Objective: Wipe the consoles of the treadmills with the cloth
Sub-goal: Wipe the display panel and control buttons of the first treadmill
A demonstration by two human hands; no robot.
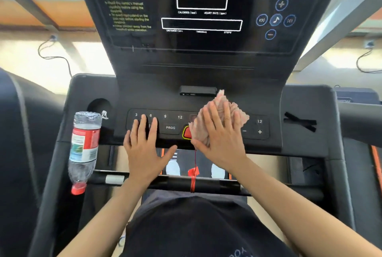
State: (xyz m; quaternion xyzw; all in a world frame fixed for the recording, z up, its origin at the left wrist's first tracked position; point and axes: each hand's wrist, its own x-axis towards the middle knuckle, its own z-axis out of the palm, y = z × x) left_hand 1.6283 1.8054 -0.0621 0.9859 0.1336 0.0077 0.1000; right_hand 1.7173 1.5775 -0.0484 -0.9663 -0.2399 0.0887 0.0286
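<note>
Pink and crumpled, the cloth (222, 110) lies bunched on the lower button strip of the treadmill console (206, 74), a little right of centre. The person's right hand (221, 143) presses it down with flat, straight fingers. Its soft folds stick out past the fingertips and cover part of a red button (187, 132) with a yellow ring. The left hand (142, 145) is apart from the right, spread flat with the fingers splayed over the numbered keys at the left end of the strip, holding nothing.

A thin red cord (195, 161) hangs from under the cloth and is wound round the black handlebar (217, 184), which crosses in front of the person's body.

At the left edge a clear, crinkled plastic bottle (84, 147) with a red and white label points its red cap downward, just below a round cup hole (99, 104). I cannot tell what holds it there. Two black strips (299, 123) lie crossed on the matte right shoulder of the console.

Higher up, the glossy dark panel carries a yellow caution label (128, 12), white-outlined display windows and blue-ringed round buttons (276, 20). A small black block (198, 90) sits just beyond the cloth. Thin cables (53, 54) trail over the pale floor behind.
</note>
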